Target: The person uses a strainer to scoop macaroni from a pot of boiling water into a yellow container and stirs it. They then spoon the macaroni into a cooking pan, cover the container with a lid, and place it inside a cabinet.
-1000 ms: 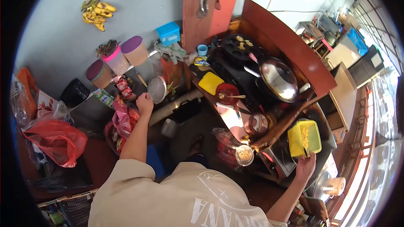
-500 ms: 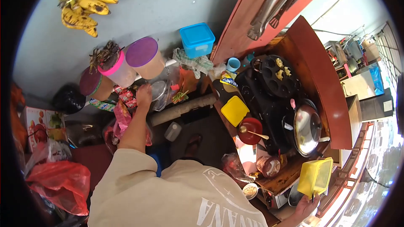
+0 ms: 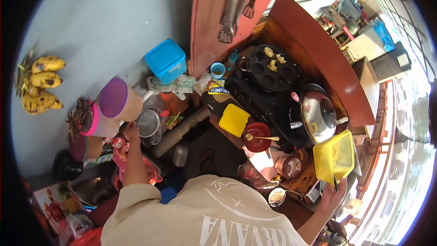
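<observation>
One yellow tub (image 3: 334, 157), one yellow lid (image 3: 234, 120), one blue box (image 3: 166, 60), one blue cup (image 3: 217, 69), one red bowl (image 3: 256, 139), one banana bunch (image 3: 40, 84).

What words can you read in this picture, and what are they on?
"RVANA": white letters on the back of the person's beige shirt, cut by the picture's edge.
Blue-and-yellow packet: a white word, perhaps "MANDA", too blurred to be sure.
Red snack packets: print too small to read.
Picture box: print too small.
Yellow tub in the right hand: no writing shows.
</observation>
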`<state>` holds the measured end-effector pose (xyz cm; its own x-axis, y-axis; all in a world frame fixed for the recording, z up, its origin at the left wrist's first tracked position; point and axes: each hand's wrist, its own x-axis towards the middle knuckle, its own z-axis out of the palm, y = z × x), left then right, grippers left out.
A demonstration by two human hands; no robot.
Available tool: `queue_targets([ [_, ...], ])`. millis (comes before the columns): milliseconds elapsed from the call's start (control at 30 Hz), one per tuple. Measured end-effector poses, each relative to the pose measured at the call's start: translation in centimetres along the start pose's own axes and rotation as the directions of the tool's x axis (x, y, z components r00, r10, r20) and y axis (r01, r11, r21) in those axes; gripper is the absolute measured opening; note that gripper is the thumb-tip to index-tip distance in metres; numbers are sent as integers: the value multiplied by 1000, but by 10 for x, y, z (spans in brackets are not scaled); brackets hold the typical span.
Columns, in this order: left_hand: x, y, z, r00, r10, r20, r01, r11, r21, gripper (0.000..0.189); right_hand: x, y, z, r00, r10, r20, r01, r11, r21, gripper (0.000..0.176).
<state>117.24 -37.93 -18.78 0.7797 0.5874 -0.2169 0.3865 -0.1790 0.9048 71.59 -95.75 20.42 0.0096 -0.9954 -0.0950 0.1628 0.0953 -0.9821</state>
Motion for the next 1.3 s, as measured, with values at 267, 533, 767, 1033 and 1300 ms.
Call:
queue_targets([
  [267,-2,-29,-20,868,487,98,-469,738,486,19,-15,-1,-5,982,157,102,-167,981,103,26],
  [533,-58,32,-16,884,467,-6,-412,786,461,20,8,38,-40,912,-300,281,374,889,-265,26],
  [767,-38,35,-19,926,368,-84,-296,846,444,21,-7,24,-26,989,142,51,-142,990,0,27],
  [1033,5,17,-19,980,-178,87,179,984,3,30,-16,27,-10,984,149,100,-156,986,61,33],
  [1300,-19,26,-13,840,503,204,-533,695,483,29,-6,38,-28,976,196,98,-208,968,141,32],
])
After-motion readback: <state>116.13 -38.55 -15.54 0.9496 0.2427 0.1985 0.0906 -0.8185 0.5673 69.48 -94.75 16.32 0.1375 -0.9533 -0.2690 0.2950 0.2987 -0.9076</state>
